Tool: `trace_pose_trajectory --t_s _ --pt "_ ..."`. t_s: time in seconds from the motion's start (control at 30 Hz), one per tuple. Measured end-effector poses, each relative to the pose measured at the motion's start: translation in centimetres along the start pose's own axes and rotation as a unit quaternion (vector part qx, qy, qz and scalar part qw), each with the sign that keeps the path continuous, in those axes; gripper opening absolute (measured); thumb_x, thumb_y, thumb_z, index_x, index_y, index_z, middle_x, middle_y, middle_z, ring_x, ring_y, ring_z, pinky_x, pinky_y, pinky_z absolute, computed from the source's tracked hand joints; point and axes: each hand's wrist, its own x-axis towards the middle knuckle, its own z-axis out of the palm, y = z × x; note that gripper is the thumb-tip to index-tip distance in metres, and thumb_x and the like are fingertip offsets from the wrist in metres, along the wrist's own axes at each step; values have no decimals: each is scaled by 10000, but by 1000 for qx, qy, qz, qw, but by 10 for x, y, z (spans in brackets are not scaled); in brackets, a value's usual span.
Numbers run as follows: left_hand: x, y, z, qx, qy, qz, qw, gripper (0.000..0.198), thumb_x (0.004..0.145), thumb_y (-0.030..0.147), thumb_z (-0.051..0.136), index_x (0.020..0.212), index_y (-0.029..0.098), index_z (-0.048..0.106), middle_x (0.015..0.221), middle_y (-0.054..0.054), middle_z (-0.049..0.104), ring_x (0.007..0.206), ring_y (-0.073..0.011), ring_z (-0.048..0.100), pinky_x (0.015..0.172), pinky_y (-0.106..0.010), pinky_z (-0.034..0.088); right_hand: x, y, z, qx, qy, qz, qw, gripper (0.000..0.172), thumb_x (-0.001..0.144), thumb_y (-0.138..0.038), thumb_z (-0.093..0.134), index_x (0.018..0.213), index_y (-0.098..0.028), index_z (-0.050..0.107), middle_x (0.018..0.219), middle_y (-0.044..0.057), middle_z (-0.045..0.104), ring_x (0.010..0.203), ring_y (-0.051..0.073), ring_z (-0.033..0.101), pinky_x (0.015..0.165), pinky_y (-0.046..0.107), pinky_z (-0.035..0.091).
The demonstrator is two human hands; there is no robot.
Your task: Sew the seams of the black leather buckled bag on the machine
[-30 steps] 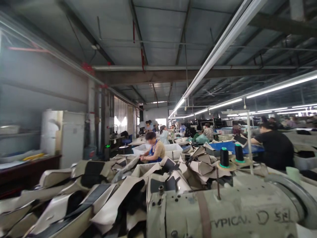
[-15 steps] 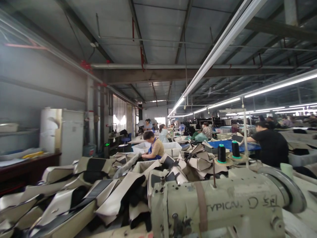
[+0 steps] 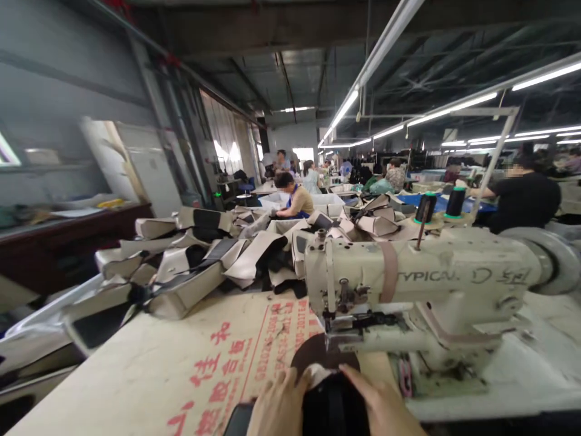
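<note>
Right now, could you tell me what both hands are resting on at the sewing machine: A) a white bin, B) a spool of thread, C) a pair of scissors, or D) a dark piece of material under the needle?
D: the left hand and right hand flank a dark piece of material below the sewing machine.

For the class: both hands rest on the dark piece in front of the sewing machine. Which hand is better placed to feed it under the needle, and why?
Probably the right hand: it lies on the dark piece more directly below the needle area of the sewing machine. The left hand sits further aside.
</note>
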Motion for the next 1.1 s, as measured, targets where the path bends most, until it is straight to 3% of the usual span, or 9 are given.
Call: trace_pose_trajectory --t_s 0.1,0.2,0.37,0.5,0.67,0.8,0.9,1.1 --pt "12 1 1 -64 -17 89 994 406 837 188 403 1215 263 528 1071 -40 627 974 -190 587 860 -308 461 -2 7 1 15 32 -11 999 636 730 35 294 1333 -150 379 1322 47 430 1221 142 401 1049 305 333" --pt "19 -3 2 -114 -11 158 981 389 900 242 339 1259 297 479 1220 -10 565 1067 -157 557 919 -269 448 -2 5 2 -29 60 -28 997 603 734 32 301 1307 -122 406 1299 74 457 1199 161 429 1041 336 354" --pt "27 -11 7 -81 -12 186 979 426 890 191 353 1290 314 437 1281 1 524 1116 -167 534 950 -312 451 10 3 2 -90 114 -51 988 422 817 -11 336 1195 -127 481 1208 102 508 1128 200 471 979 380 421" --pt "31 -14 14 -72 4 229 971 447 851 114 381 1265 249 480 1242 -17 557 1097 -155 546 937 -275 464 20 2 -5 -48 108 -76 990 289 888 -111 386 1155 -181 472 1140 65 525 1069 168 495 944 336 443" --pt "36 -17 14 -106 41 267 957 354 887 189 420 1220 257 520 1200 2 592 1065 -132 571 931 -238 468 26 4 -9 -20 93 -114 989 211 892 -113 390 1047 -197 506 1025 30 571 956 150 542 861 300 475" --pt "29 -17 8 -90 36 327 940 304 885 222 450 1171 226 552 1117 -11 643 1010 -140 602 882 -233 499 12 12 -1 -51 82 -199 975 265 882 -87 332 1088 -151 486 992 56 608 902 166 580 770 291 509" --pt "19 -18 8 -86 21 371 924 344 898 173 396 1218 224 512 1164 -14 617 1037 -127 587 897 -212 483 -3 13 6 -87 81 -239 964 353 863 -44 282 1167 -114 448 1065 93 594 985 170 560 831 282 495" --pt "8 -22 12 -64 -13 365 929 422 884 111 381 1289 215 436 1259 -24 547 1123 -132 530 942 -224 448 -8 6 3 -69 25 -201 977 323 870 -47 294 1146 -110 451 1102 106 535 1017 168 497 896 273 438"
